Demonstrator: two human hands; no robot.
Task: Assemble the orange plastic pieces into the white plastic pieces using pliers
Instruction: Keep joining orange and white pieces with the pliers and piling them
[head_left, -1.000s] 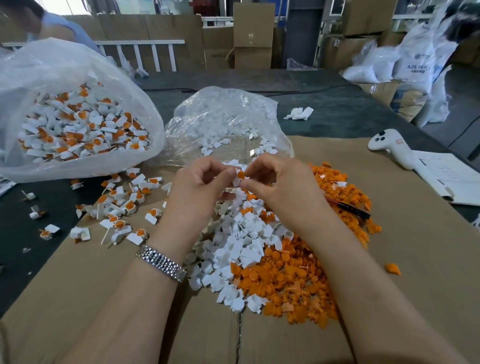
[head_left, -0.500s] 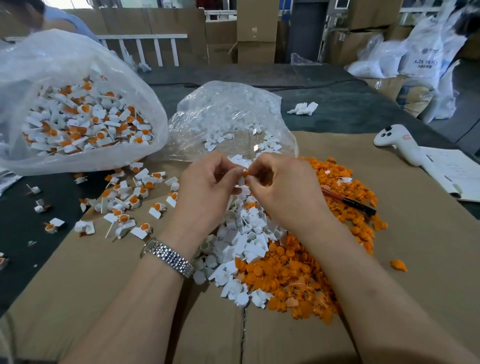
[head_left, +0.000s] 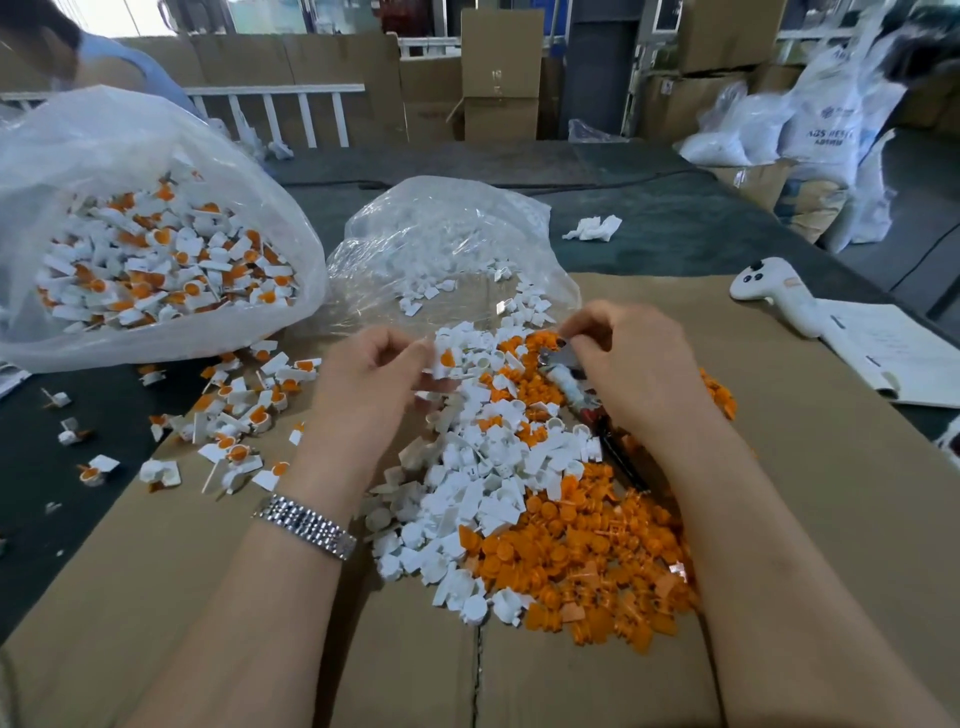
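Tabletop (head_left: 156, 597): cardboard under mixed white and orange pieces (head_left: 519, 519).
Left hand (head_left: 374, 384): fingers pinch a fitted white-and-orange piece (head_left: 445, 358).
Right hand (head_left: 628, 369): has left the piece; fingers now close on the pliers (head_left: 566, 371).
Meaning: pressing probably comes next.

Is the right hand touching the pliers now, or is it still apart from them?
Touching. The head view shows the right hand with its fingertips on the metal head of the pliers, which lie on the orange pieces.
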